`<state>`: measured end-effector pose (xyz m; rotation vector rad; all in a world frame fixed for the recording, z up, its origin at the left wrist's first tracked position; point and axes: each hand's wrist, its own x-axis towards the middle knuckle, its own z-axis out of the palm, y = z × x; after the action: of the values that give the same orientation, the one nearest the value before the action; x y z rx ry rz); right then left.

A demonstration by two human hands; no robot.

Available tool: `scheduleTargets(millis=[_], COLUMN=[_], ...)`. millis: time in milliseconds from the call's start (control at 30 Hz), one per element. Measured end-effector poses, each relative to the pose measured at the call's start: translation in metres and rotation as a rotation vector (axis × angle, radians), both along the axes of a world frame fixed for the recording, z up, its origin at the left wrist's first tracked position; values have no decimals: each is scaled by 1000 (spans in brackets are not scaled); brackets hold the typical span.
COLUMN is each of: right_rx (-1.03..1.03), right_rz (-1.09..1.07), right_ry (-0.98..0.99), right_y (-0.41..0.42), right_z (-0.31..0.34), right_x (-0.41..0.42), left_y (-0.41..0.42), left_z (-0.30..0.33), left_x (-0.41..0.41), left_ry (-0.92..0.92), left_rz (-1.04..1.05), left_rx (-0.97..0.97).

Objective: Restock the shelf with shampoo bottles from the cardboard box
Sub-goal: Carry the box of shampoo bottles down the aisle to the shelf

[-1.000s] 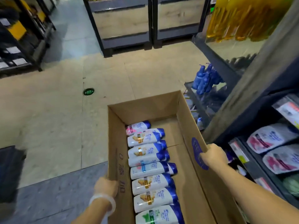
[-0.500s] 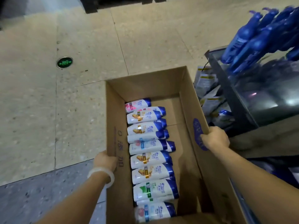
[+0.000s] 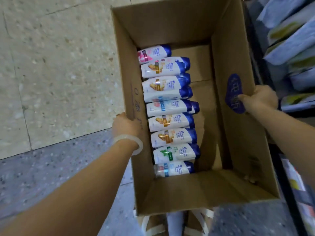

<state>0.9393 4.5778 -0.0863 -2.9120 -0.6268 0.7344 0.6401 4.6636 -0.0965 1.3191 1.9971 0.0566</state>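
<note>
While the cardboard box [image 3: 179, 31] was seen from a slant a second ago, with open floor and shelving stretching beyond it, the view now looks almost straight down into it and it fills the middle of the picture, which suggests the person has bent over it or brought it low beside the shelf [image 3: 289, 48] on the right. The shampoo bottles [image 3: 170, 108] lie as they lay before: a single row on their sides along the box's left wall, white bodies with dark blue caps pointing right, overlapping from the far end to the near one, none lifted out. The right half of the box floor is bare cardboard. The left hand [image 3: 127, 125] keeps its grip on the rim of the left wall, its fingers hidden beyond the cardboard, a pale bangle [image 3: 134, 142] on the wrist; the right hand [image 3: 257, 99] still clasps the right wall's top edge, thumb inside on the blue printed mark [image 3: 234, 92] and fingers curled over the outside. Both hands hold the box alone, no bottle. The shelf beside it shows blurred blue and pale packets [image 3: 293, 40], too smeared to identify. Below the box a pair of pale sandal straps [image 3: 201, 218] shows on the speckled grey floor [image 3: 51, 176]. I judge the carrying is about finished and restocking has not begun; a hand must let go before the first bottle comes out.
</note>
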Motion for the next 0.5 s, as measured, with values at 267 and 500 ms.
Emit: scheduleTargets(millis=[267, 500], right_rx=[-17, 178], right_rz=[2, -37], right_ry=[64, 184], right_y=[2, -49], right_z=[1, 70], right_x=[3, -56], left_y=[-2, -14], left_z=[0, 64], left_x=[2, 0], left_ry=[53, 45], left_rz=[-5, -73], left_rx=[-54, -252])
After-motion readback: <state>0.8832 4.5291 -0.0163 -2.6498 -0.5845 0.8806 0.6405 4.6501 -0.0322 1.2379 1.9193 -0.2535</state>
